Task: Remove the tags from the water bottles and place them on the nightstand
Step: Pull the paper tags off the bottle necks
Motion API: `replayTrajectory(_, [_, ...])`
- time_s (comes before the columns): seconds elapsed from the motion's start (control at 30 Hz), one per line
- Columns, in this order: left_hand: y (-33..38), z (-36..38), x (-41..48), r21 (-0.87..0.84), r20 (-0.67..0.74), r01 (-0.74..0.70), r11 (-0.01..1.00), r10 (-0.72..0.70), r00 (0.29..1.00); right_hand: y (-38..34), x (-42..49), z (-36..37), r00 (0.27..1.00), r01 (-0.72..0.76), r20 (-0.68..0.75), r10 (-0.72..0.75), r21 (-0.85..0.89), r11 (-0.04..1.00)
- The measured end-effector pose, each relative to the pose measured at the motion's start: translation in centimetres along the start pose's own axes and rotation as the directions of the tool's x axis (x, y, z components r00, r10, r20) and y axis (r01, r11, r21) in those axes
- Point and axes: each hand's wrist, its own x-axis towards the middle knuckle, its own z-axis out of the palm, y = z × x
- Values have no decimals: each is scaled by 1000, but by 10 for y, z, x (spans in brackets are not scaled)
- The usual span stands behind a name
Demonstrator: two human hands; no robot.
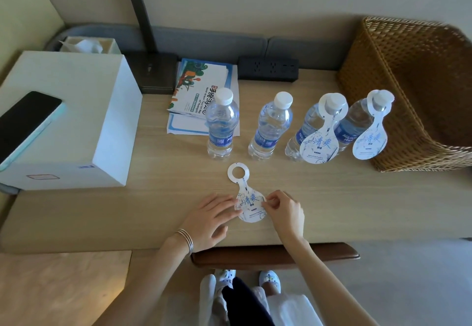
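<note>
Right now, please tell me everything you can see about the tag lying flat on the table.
The tag is thin white card with a ring at its far end and a round body printed with blue characters. It lies flat on the wooden table, in front of the bottles. The left hand and right hand touch its sides.

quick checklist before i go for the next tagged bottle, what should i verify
1. Removed tags lie flat on the nightstand: ok, though how many are stacked there, cannot tell.
2. Left hand and right hand free: not ok, both have fingers on the tags.
3. Two left bottles bare: ok, first bottle and second bottle show plain necks.
4. Third bottle with its hanging tag: ok, upright and unobstructed.
5. Fourth bottle tag clear of the wicker basket: cannot tell, they sit very close.
</note>
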Motion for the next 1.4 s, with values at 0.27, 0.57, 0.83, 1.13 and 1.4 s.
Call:
replayTrajectory(0.27, [13,10,24,-1,5,-79,997,79,997,16,9,-57,947,68,-320,3,210,975])
replayTrajectory(0.57, [29,28,56,-52,47,-91,994,94,995,3,43,-114,917,79,-386,104,431,899])
replayTrajectory(0.83, [30,24,57,-59,37,-90,994,92,995,-13,38,-124,913,35,-357,195,546,837])
replayTrajectory(1.13, [32,23,58,-58,12,-86,995,87,996,-39,22,-155,943,144,-302,142,753,642])
replayTrajectory(1.4, [33,24,58,-64,-2,-84,994,84,996,-62,30,-170,938,261,-346,14,733,628])
